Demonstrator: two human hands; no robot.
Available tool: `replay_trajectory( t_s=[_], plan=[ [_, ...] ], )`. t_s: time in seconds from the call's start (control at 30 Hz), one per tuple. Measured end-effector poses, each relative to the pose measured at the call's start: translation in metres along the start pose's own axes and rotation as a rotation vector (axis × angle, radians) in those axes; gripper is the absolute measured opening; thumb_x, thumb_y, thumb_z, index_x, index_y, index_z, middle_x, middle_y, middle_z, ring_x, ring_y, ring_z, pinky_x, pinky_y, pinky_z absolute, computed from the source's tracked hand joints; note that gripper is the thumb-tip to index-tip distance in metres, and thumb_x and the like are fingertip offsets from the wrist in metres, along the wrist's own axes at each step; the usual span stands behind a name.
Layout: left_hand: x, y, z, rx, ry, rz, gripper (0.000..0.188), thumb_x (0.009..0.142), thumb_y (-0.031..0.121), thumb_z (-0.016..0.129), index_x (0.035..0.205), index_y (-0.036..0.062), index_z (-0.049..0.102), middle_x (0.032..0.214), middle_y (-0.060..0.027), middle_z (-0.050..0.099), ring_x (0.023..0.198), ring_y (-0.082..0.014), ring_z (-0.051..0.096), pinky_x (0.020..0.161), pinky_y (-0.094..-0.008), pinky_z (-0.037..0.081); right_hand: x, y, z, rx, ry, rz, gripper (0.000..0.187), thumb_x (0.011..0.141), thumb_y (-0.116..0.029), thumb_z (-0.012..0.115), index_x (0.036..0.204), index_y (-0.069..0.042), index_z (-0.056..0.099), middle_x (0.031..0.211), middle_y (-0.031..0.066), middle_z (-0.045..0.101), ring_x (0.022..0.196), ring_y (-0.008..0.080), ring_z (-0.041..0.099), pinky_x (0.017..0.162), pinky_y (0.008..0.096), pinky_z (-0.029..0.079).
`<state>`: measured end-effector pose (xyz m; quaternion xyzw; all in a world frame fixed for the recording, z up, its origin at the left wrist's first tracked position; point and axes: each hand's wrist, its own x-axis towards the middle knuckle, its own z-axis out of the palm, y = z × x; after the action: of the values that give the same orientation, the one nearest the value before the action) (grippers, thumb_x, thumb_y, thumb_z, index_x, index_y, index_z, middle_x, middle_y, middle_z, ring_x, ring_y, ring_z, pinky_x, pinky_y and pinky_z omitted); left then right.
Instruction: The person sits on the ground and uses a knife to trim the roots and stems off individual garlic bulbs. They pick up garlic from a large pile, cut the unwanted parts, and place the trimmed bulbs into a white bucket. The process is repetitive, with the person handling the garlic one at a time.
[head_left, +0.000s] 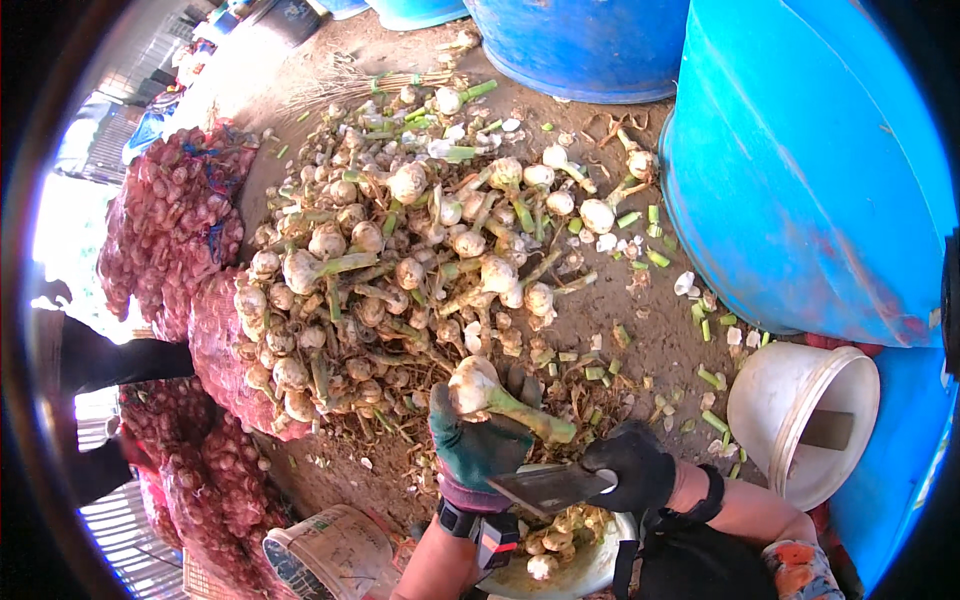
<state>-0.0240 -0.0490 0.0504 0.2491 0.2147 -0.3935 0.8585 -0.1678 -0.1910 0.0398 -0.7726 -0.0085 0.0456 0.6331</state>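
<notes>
My left hand [478, 448], in a green and purple glove, is closed round a garlic bulb [472, 388] whose thick green stem points right. In a black glove, my right hand [632, 466] grips a broad-bladed knife [548, 488] by its handle. The blade points left, just below the stem and close to my left wrist. Beneath both hands stands a pale bowl [598, 578] with several trimmed bulbs [556, 535] in it. Beyond my hands spreads a big heap of garlic [370, 270] with stems and roots still on.
Red mesh sacks [165, 220] of bulbs line the left, where another person's dark-clothed leg [130, 368] shows. Blue tubs [800, 180] stand far and right. A white bucket [790, 425] lies tipped at right; another bucket [340, 555] sits lower left. Cut stem pieces [655, 257] litter the ground.
</notes>
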Motion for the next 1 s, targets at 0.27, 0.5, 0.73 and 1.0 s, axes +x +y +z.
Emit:
replay_trajectory(
  t_s=[0.27,0.5,0.73,1.0],
  plan=[
    [-0.014,-0.025,-0.025,-0.027,0.078,0.082,0.045,0.081,0.033,0.065,0.113,0.0040,0.054,0.111,-0.0102,0.060,0.105,-0.0266,0.056,0.096,-0.0428,0.044,0.013,0.026,0.010,-0.148,0.389,0.171,0.016,0.069,-0.011,0.064,0.061,-0.004,0.051,0.054,0.0125,0.050,0.047,0.0255,0.051,0.046,0.0349,0.041],
    [-0.022,-0.029,-0.037,-0.072,0.052,0.027,0.036,0.076,0.024,0.069,0.104,0.0044,0.058,0.106,-0.0094,0.061,0.107,-0.0280,0.055,0.099,-0.0443,0.042,0.012,0.052,0.018,-0.042,0.372,0.314,0.013,0.066,-0.015,0.065,0.067,-0.005,0.057,0.060,0.0161,0.055,0.056,0.0360,0.056,0.051,0.0394,0.045],
    [-0.034,0.030,0.002,0.865,-0.341,-0.173,0.068,0.062,0.042,0.078,0.111,0.0016,0.054,0.112,-0.0094,0.055,0.103,-0.0228,0.055,0.089,-0.0342,0.043,-0.019,0.093,0.029,-0.128,0.070,0.560,0.023,0.063,-0.023,0.068,0.067,-0.002,0.060,0.061,0.0191,0.057,0.053,0.0316,0.056,0.053,0.0406,0.045],
    [-0.034,0.148,-0.038,2.150,0.023,0.974,0.070,0.055,0.017,0.081,0.116,0.0027,0.050,0.108,-0.0167,0.055,0.106,-0.0325,0.050,0.093,-0.0416,0.039,-0.011,0.080,0.003,-0.105,0.111,0.505,0.017,0.064,-0.015,0.065,0.070,0.000,0.060,0.058,0.0168,0.057,0.051,0.0221,0.055,0.053,0.0358,0.045]
  ],
)
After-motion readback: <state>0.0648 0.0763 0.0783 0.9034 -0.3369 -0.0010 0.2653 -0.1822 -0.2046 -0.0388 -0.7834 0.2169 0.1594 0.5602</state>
